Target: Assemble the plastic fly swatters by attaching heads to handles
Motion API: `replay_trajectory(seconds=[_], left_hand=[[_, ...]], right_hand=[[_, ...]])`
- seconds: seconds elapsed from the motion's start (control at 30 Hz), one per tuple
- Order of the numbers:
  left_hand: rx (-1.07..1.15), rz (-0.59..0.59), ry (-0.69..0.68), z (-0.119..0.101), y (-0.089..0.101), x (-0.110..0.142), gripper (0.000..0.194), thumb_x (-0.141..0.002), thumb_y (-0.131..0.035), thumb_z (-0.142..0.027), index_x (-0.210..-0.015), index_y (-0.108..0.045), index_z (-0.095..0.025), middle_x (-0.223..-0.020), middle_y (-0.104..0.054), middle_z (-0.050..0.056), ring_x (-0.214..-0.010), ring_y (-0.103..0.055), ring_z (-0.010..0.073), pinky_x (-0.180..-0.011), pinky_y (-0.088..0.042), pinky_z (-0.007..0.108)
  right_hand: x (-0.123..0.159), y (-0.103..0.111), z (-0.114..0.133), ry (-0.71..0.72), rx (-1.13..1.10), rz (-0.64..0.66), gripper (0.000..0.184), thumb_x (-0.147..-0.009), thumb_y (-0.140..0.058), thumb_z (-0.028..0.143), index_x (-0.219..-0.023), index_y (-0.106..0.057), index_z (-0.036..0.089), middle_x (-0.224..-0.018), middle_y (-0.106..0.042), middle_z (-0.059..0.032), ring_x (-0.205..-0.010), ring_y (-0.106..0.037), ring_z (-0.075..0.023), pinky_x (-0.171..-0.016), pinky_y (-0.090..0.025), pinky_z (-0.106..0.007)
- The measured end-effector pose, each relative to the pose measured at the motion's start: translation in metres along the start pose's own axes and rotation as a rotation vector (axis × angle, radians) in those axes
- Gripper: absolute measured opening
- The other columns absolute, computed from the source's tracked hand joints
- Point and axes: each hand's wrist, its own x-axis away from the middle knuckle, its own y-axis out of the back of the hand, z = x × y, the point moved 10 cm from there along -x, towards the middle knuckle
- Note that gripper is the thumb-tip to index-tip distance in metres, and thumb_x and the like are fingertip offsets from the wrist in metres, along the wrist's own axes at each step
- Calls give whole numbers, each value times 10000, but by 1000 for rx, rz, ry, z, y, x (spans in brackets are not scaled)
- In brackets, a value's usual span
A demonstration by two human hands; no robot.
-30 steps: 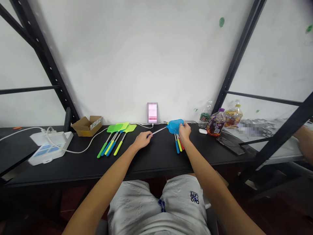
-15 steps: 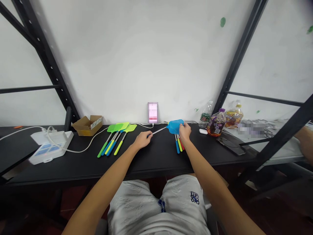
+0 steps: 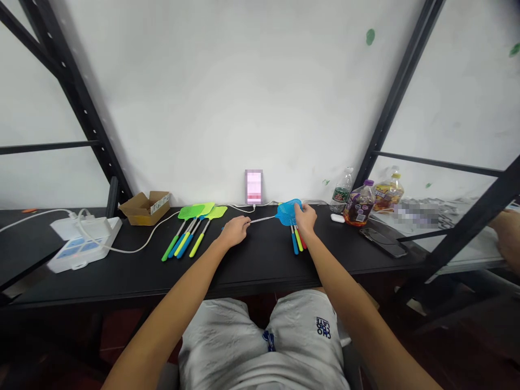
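I hold a blue fly swatter just above the black table. My left hand is closed round its handle end, and a thin metal rod runs from there to the head. My right hand pinches the blue mesh head at its right side. Under my right hand lie more swatters with blue, yellow, green and red handles. To the left of my left hand lies a group of green-headed swatters.
A phone stands against the wall on a charging cable. A white power strip and a small cardboard box sit at the left. Three bottles and a dark phone are at the right. Another person's arm shows far right.
The blue swatter has turned closer to level and its head has shifted slightly left. My left hand has slid a little left and up along the handle.
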Motion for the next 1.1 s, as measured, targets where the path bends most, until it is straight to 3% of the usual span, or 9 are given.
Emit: replay_trajectory(seconds=[0.27,0.53,0.63,0.73,0.83,0.97,1.0,1.1], left_hand=[[-29,-12,-7,0,-2,-1,237,-919,-418,-255,-938,-653,-235,-917,-642,61,-908,-593,205,-794,-437,296],[-39,-30,-40,-3,-3,0,225,-915,-426,-232,-920,-651,-225,-923,-660,58,-912,-602,207,-810,-441,302],[-23,-47,7,-1,0,0,224,-920,-429,-245,-963,-649,-236,-968,-669,50,-945,-600,203,-825,-439,295],[21,-110,37,-4,8,-1,234,-929,-415,-253,-978,-642,-223,-989,-669,57,-939,-599,201,-819,-436,295],[90,-165,31,-11,14,-1,271,-949,-380,-279,-952,-639,-199,-951,-670,69,-894,-602,196,-800,-433,292],[170,-163,-68,-32,14,3,270,-947,-399,-303,-953,-642,-186,-927,-679,63,-846,-604,179,-761,-425,272],[188,-155,-106,-38,12,4,261,-942,-411,-304,-950,-644,-184,-922,-681,59,-831,-603,172,-749,-420,265],[214,-116,-165,-50,7,7,237,-924,-451,-317,-946,-649,-188,-836,-674,32,-734,-580,147,-683,-398,245]], right_hand=[[3,-4,1,-12,-27,25,364,-791,-493,477,-782,-678,163,-684,-648,-49,-695,-578,-210,-673,-440,-279],[3,-10,-5,-41,-118,30,397,-757,-560,489,-884,-699,140,-876,-706,-93,-854,-637,-257,-778,-467,-327],[2,-13,-6,-97,-280,53,427,-748,-578,513,-899,-673,124,-819,-705,-86,-802,-645,-251,-660,-486,-303],[5,-19,-5,-206,-552,110,444,-764,-583,544,-932,-612,134,-684,-672,-48,-596,-622,-194,-468,-428,-254],[20,-40,13,-247,-728,332,420,-744,-647,541,-904,-560,162,-639,-658,-32,-465,-582,-143,-374,-351,-209],[65,-86,46,-110,-675,852,451,-745,-673,549,-976,-562,178,-689,-682,-31,-433,-582,-120,-335,-311,-176],[73,-93,49,-78,-668,911,453,-760,-657,559,-987,-566,177,-703,-681,-30,-438,-584,-113,-338,-312,-171],[76,-101,44,-76,-697,901,447,-774,-632,586,-925,-577,169,-682,-649,-13,-449,-572,-98,-349,-318,-167]])
